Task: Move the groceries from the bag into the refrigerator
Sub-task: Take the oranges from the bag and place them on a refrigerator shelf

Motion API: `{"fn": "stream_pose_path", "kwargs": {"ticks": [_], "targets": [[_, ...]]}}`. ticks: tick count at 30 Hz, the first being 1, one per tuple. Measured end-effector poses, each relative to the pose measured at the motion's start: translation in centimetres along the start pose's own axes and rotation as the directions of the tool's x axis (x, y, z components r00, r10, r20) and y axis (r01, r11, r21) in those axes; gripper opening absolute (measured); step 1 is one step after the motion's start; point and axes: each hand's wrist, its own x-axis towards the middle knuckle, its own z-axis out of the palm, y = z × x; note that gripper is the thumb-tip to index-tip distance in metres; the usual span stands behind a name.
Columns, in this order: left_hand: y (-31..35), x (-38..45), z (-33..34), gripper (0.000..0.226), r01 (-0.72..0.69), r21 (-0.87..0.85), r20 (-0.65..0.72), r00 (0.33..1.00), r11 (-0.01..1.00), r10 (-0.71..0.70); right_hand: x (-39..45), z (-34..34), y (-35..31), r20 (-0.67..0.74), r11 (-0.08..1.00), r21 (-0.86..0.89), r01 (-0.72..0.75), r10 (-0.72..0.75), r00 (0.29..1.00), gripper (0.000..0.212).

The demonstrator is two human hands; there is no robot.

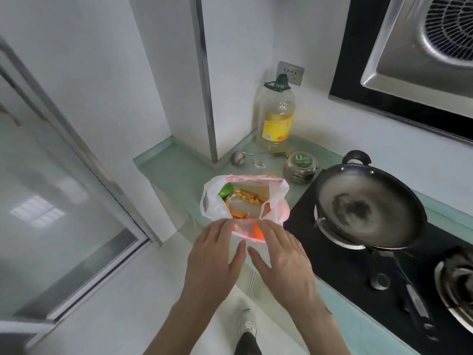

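Both hands reach forward over the counter edge — the left hand [213,254] and right hand [282,257] side by side, fingers straight and slightly spread, fingertips at the near rim of the plastic bag [245,201], gripping nothing. The bag sits open on the green counter [176,167], orange and green groceries [243,198] inside, just left of the wok [368,206]. Beyond it stand a metal tin [300,166] and — against the wall — an oil bottle [276,116].

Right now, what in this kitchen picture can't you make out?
- Head view: lower groceries, hidden by the bag walls.
- Second burner, cut off by the right edge.
- Oil bottle label, too blurred to read.
- Left hand and right hand fingertips at the bag's rim: grip unclear.
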Motion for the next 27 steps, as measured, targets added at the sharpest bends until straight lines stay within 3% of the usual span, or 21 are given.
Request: {"fn": "stream_pose_path", "kwargs": {"ticks": [10,15,19,22,27], "targets": [[-0.6,7.3,5.7,0.041,0.062,0.054,0.057,0.996,0.997,-0.065,11.6,4.6,5.2,0.313,0.999,0.035,-0.04,0.027,0.949,0.037],[-0.8,9.3,8.1,0.038,0.029,0.052,0.076,0.997,0.998,-0.033,16.4,9.6,7.6,0.515,0.986,-0.065,0.151,-0.097,0.852,0.039],[-1.6,10.0,9.8,0.039,0.053,-0.012,0.099,0.994,0.999,-0.052,18.5,12.1,8.8,0.602,0.966,-0.111,0.233,-0.121,0.789,0.043],[-2.3,10.5,11.8,0.034,0.045,-0.029,0.132,0.99,0.999,-0.041,19.1,13.1,10.4,0.659,0.969,-0.149,0.195,-0.049,0.751,0.046],[-3.0,12.2,15.7,0.038,0.112,-0.053,0.248,0.964,0.992,-0.096,18.3,11.8,14.2,0.658,0.971,-0.193,0.14,0.022,0.753,0.047]]}}
